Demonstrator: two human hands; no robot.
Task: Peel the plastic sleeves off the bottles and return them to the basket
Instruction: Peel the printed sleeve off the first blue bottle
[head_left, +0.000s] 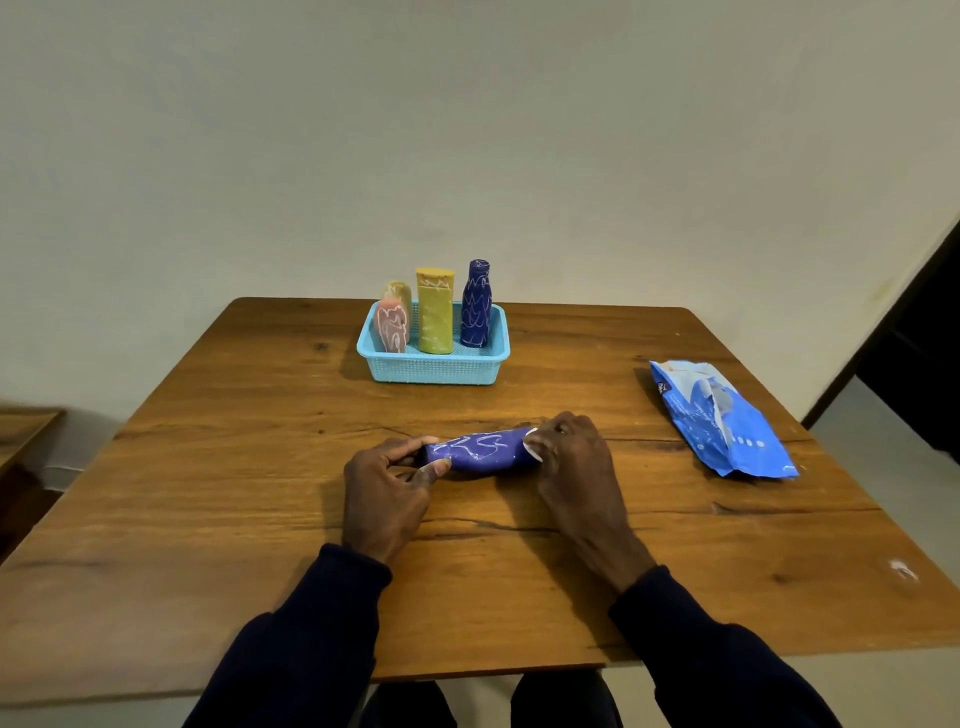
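Note:
A bottle in a blue plastic sleeve (480, 451) with white scribbles lies on its side in the middle of the wooden table (260, 519). My left hand (387, 486) grips its narrow left end. My right hand (576, 462) pinches the sleeve at its wide right end, where a white edge shows. At the back stands a light blue basket (434, 366) holding sleeved bottles: a dark blue one (476, 304), a tall yellow one (435, 312), a pink one (392, 325) and a pale one (399, 295) behind it.
A blue plastic packet (719, 415) lies near the table's right edge. The wall stands just behind the table. A dark doorway is at the far right, and another piece of wooden furniture (23, 431) sits at the left.

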